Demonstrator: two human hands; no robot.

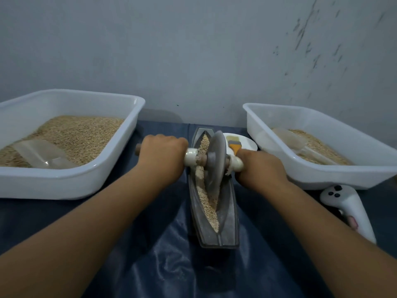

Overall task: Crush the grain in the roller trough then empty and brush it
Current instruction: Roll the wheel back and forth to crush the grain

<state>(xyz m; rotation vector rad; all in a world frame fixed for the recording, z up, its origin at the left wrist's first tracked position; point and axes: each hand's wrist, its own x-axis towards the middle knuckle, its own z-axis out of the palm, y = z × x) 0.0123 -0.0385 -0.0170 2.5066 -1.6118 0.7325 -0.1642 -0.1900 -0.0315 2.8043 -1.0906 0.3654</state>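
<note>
Trough (pixel 227 220) in the middle, grain tub (pixel 64 181) left, second tub (pixel 354 175) right, brush (pixel 233 145) on plate (pixel 247 139) behind trough

The scene is dimly and evenly lit with a cool bluish cast. Soft glare is seen on the dark table cover (pixel 171 244). Edges are bowed by wide-angle distortion, and fine detail is slightly softened.

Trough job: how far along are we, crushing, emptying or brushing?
Done: the trough is loaded with grain, some looking crushed. In hand: crushing; left hand and right hand grip the axle of the roller wheel standing in it. Left: emptying and brushing; the brush lies untouched on the plate.
</note>
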